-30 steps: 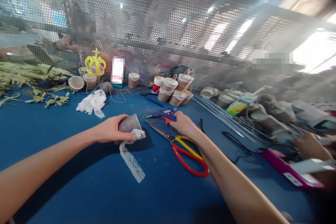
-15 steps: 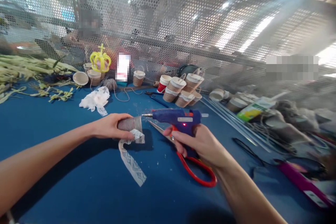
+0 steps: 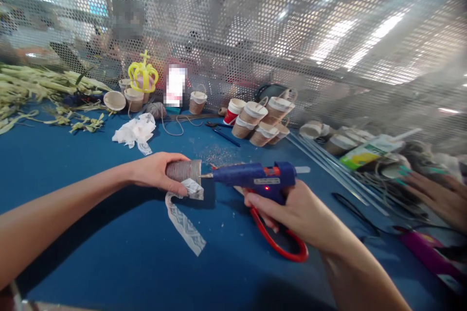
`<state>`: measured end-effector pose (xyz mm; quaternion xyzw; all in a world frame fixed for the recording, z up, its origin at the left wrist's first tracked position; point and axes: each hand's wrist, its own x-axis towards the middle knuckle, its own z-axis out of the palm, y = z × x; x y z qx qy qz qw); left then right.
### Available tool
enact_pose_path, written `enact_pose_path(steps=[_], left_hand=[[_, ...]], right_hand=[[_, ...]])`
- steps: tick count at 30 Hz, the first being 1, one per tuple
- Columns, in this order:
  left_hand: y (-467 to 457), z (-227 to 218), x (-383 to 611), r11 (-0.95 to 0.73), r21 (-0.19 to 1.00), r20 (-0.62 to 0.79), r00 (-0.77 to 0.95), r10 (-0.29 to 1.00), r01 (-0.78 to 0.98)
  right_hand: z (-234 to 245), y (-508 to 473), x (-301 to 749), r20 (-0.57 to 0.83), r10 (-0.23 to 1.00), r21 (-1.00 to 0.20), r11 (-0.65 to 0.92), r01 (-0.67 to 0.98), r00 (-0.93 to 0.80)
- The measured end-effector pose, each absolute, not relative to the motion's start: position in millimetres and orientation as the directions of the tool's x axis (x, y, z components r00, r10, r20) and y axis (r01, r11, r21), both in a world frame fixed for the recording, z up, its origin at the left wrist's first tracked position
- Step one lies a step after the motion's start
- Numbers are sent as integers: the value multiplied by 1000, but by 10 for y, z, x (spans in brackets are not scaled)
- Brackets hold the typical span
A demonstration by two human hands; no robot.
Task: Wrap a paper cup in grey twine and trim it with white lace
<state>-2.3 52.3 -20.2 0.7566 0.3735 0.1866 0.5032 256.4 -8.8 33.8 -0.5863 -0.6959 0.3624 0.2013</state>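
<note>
My left hand (image 3: 160, 172) is wrapped round a twine-covered cup (image 3: 184, 170) lying on its side, its rim towards the right. A strip of white lace (image 3: 186, 226) runs from the cup's near side down onto the blue table (image 3: 138, 262); my thumb presses beside its upper end. In my right hand (image 3: 288, 209) is a blue glue gun (image 3: 251, 175) with a red light lit and a clear glue stick poking out behind. Its metal nozzle points left and is at the cup's rim. Red-handled scissors (image 3: 280, 243) lie under the glue gun, their blades mostly hidden.
Behind stand several twine-wrapped cups (image 3: 251, 112), pliers (image 3: 222, 133), crumpled lace (image 3: 134, 129), a grey yarn ball (image 3: 156, 110) and a yellow crown (image 3: 143, 75). Clear glue sticks (image 3: 328, 167) lie to the right. Another person's hand (image 3: 434, 194) reaches in near a purple box (image 3: 430, 252).
The glue gun's nozzle has come down from above the cup's rim to the middle of it. Another person's hand has appeared at the right. The cup is still in my left hand.
</note>
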Motion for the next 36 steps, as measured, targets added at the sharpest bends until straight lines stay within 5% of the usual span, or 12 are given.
enact_pose_path(steps=[25,36], left_hand=[[542,-251,-22,-208,885,-131,652,747,416],[545,-248,-32,-237,877,-117,664,738,418]], right_hand=[[351,-125,2550,-206,963,-553,34,833,-176],[351,-104,2509,-146,966,-712,46,700,-212]])
